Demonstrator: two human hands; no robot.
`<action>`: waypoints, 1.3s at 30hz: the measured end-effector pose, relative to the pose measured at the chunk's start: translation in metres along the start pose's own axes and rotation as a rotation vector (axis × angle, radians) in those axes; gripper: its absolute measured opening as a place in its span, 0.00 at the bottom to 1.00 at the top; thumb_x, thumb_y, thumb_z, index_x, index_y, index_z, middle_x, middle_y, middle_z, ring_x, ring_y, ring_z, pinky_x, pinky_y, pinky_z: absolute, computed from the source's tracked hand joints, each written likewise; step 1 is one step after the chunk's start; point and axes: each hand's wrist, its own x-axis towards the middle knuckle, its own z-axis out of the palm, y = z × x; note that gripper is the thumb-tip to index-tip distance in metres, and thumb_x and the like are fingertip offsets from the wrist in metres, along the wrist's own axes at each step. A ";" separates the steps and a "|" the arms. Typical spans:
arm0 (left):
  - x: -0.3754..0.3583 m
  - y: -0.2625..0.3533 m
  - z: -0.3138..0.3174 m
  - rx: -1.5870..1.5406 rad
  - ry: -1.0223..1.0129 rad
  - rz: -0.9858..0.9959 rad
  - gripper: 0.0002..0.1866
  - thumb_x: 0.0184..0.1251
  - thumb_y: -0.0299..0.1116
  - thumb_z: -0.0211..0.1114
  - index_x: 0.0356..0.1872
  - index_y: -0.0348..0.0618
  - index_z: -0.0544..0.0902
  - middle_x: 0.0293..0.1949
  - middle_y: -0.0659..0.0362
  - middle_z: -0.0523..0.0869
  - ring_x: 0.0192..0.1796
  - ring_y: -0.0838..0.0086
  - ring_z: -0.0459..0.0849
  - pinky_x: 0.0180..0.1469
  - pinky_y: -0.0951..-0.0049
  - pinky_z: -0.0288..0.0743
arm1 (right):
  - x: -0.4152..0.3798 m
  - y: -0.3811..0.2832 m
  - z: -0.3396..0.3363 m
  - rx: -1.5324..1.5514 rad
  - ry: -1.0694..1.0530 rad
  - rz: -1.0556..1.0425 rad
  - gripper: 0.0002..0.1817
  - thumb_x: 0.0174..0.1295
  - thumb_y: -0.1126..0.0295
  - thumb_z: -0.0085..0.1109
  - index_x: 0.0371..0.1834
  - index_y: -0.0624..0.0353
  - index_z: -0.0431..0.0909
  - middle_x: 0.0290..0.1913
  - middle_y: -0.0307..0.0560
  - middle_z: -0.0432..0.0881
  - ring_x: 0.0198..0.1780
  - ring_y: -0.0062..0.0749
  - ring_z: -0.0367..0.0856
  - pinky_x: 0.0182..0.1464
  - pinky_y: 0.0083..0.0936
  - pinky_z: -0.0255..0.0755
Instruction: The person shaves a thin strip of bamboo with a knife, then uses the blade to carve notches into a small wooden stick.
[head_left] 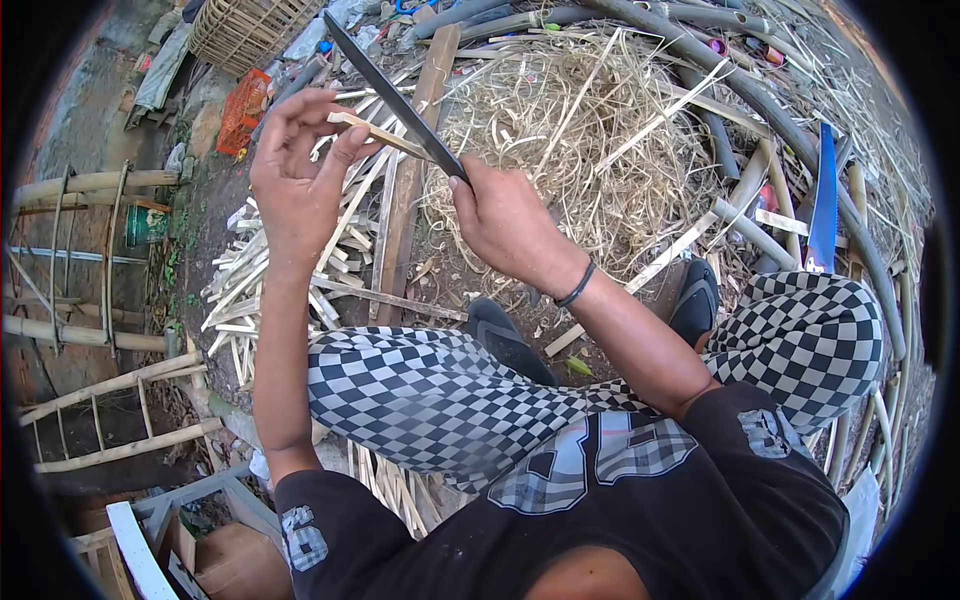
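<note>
My right hand (505,220) grips the handle of a long dark machete (385,88), whose blade points up and to the left. Held between the thumb and fingers of my left hand (300,155) is a pale bamboo strip (380,133). The strip's far end meets the blade just above my right hand. Below my left hand lies a loose heap of split bamboo pieces (245,285). Curly shavings (580,140) cover the ground ahead of my right hand.
A wooden plank (405,190) lies between the heap and the shavings. A blue saw (824,195) rests at right among bamboo poles (745,90). An orange crate (240,112) and a woven basket (240,35) stand at upper left, with a bamboo frame (95,182) at the left.
</note>
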 end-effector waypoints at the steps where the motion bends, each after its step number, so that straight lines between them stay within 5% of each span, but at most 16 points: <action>1: -0.001 -0.003 -0.001 0.006 0.024 0.015 0.15 0.65 0.18 0.67 0.52 0.29 0.77 0.47 0.55 0.81 0.50 0.75 0.82 0.52 0.74 0.86 | 0.000 -0.001 0.000 0.001 0.000 0.000 0.10 0.71 0.70 0.48 0.39 0.69 0.72 0.20 0.64 0.77 0.25 0.63 0.79 0.33 0.54 0.71; 26: -0.003 0.003 0.003 0.222 0.095 0.026 0.15 0.64 0.18 0.69 0.50 0.27 0.78 0.46 0.51 0.83 0.50 0.77 0.83 0.43 0.82 0.85 | 0.006 -0.013 0.004 -0.071 0.034 -0.010 0.10 0.72 0.70 0.47 0.41 0.69 0.72 0.15 0.61 0.75 0.21 0.61 0.79 0.27 0.51 0.73; 32: 0.001 -0.004 0.001 0.218 0.145 0.019 0.14 0.63 0.17 0.69 0.49 0.27 0.79 0.45 0.53 0.84 0.47 0.78 0.84 0.53 0.76 0.83 | 0.011 -0.026 -0.017 -0.097 0.000 -0.038 0.09 0.71 0.71 0.49 0.43 0.69 0.72 0.17 0.63 0.76 0.20 0.61 0.79 0.26 0.49 0.73; 33: 0.002 -0.011 -0.002 0.231 0.118 0.104 0.15 0.63 0.18 0.70 0.50 0.28 0.80 0.45 0.54 0.84 0.48 0.79 0.83 0.47 0.79 0.84 | 0.012 -0.030 -0.014 -0.086 0.107 -0.095 0.09 0.71 0.71 0.49 0.42 0.70 0.72 0.16 0.60 0.75 0.19 0.58 0.79 0.25 0.47 0.73; 37: 0.002 -0.001 0.002 0.266 0.103 0.163 0.15 0.63 0.20 0.71 0.50 0.30 0.81 0.41 0.54 0.85 0.45 0.79 0.85 0.37 0.82 0.85 | 0.017 0.002 0.008 -0.068 -0.017 -0.029 0.10 0.72 0.71 0.49 0.42 0.69 0.74 0.16 0.58 0.77 0.18 0.55 0.79 0.25 0.48 0.73; 39: -0.001 0.008 0.005 0.319 0.105 0.130 0.14 0.64 0.19 0.70 0.49 0.28 0.80 0.42 0.53 0.85 0.46 0.77 0.85 0.46 0.79 0.83 | 0.022 -0.003 -0.003 -0.117 -0.015 -0.065 0.09 0.72 0.71 0.49 0.42 0.69 0.74 0.16 0.58 0.76 0.18 0.55 0.79 0.25 0.47 0.73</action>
